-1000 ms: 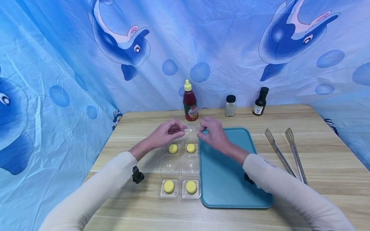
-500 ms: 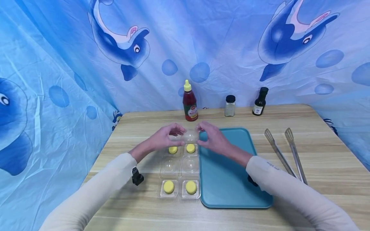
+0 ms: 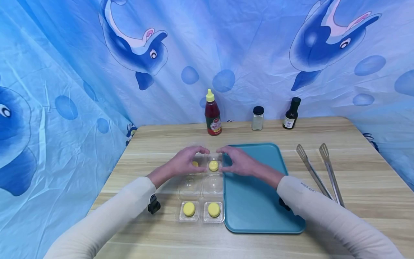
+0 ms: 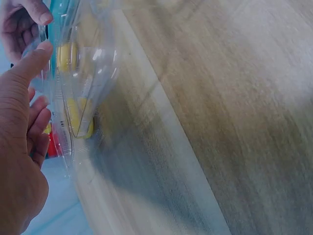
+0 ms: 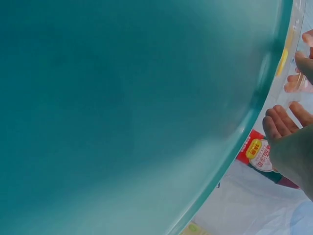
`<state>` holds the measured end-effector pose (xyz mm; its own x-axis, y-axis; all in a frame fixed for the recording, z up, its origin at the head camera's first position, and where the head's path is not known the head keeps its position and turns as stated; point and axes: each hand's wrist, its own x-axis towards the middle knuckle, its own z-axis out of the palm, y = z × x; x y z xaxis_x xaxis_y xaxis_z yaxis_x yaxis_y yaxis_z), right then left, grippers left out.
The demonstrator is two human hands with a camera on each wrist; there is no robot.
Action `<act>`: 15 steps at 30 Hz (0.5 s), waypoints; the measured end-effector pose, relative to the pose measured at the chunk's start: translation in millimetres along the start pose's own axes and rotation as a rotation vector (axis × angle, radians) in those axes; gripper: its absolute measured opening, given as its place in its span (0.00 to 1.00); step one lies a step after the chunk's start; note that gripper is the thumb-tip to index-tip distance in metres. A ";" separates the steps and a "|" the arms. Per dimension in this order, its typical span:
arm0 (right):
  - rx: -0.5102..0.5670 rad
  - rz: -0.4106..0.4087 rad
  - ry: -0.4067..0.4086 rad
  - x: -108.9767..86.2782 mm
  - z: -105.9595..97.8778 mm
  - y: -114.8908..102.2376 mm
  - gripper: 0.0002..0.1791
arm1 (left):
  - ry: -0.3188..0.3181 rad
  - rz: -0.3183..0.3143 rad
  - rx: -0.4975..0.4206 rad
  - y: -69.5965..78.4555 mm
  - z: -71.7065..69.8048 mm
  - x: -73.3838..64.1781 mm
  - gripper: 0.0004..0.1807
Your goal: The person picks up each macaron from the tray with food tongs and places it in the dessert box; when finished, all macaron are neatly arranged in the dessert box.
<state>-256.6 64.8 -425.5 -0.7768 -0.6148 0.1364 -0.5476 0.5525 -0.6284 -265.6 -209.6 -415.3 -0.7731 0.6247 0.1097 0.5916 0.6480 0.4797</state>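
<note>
Curtain (image 3: pixel 252 93): Hangs behind the table in blue, printed with dolphins and bubbles.
Table (image 3: pixel 152 230): Stretches across the lower scene in pale wood grain.
Tray (image 3: pixel 258 205): Lies flat just right of the boxes, blue-green, with long sides running front to back.
Tongs (image 3: pixel 313 171): Rest right of the tray, with slotted ends toward the far edge.
Left hand (image 3: pixel 181 162): Curves thumb and fingers around the left side of a clear lid, with tips spread apart and plastic between.
Right hand (image 3: pixel 240 162): Matches that hold from the right side, above the tray.
Sauce bottle (image 3: pixel 212 117): Stands upright beyond the gap between the hands.
Dark bottle (image 3: pixel 290 114): Stands farther right, near the curtain.
Jar (image 3: pixel 257 123): Stands between the two bottles, black-capped.
Front boxes (image 3: pixel 195 217): Sit open side by side, long axis front to back, with domed lids folded away.
Far right box (image 3: pixel 213 172): Lies directly between the hands, about equally near to both.
Clear lid (image 3: pixel 213 156): Spans the same gap, over that box; full seating on the base cannot be told.
Yellow cakes (image 3: pixel 214 209): Sit one to a box, four in all, with the far left one partly hidden.
</note>
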 end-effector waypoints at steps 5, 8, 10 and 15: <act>-0.020 0.007 -0.006 0.4 1.7 1.1 0.38 | -0.005 -0.015 0.045 3.8 0.2 -1.0 0.34; -0.027 0.001 -0.004 1.0 2.5 1.9 0.38 | -0.010 -0.026 0.062 5.3 -0.4 -1.2 0.34; -0.029 0.002 -0.004 1.3 2.7 2.0 0.38 | -0.012 -0.024 0.074 5.7 -0.7 -1.0 0.34; -0.040 0.016 -0.003 0.9 2.8 1.1 0.40 | -0.006 -0.014 0.090 6.0 -1.5 -0.3 0.34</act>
<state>-257.0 63.2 -428.3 -0.7842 -0.6079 0.1242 -0.5475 0.5839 -0.5994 -262.1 -206.6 -411.1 -0.7801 0.6180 0.0979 0.5993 0.6931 0.4005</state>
